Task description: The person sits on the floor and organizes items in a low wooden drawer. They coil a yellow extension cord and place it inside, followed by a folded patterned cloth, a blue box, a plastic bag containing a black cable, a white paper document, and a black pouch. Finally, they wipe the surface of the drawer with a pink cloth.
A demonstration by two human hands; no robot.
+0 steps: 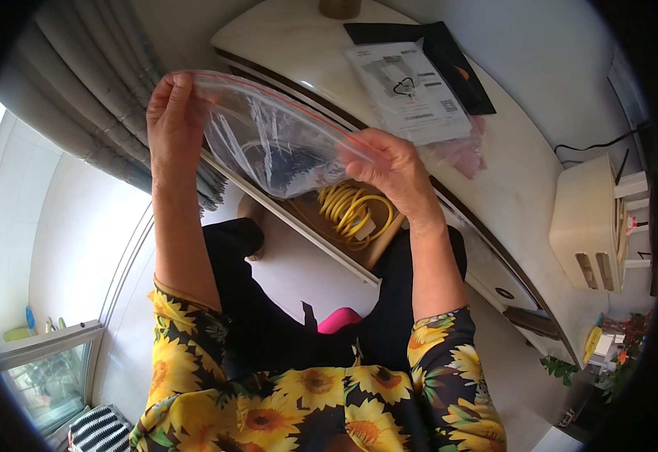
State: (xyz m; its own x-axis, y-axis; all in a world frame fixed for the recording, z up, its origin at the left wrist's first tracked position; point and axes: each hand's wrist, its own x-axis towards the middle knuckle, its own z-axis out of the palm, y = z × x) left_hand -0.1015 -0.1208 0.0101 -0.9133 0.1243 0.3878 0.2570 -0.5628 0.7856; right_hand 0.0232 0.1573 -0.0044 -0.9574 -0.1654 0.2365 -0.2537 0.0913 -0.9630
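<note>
A clear zip bag (268, 139) with a red strip along its top edge is stretched between my two hands. My left hand (177, 113) pinches its upper left corner. At the other end of the red strip, my right hand (389, 167) grips the right corner. Something dark, with what looks like a pale cord, shows through the plastic; I cannot tell whether it is inside the bag or behind it. Under the bag an open drawer (299, 218) juts out, and a coiled yellow cable (351, 211) lies in it.
A pale-topped cabinet (314, 45) curves ahead, bearing a printed sheet in plastic (408, 90), a dark flat folder (461, 68) and pink material (461, 154). A cream box (585, 226) stands at right. Grey curtains (88, 83) hang at left, above a glass-sided case (50, 377).
</note>
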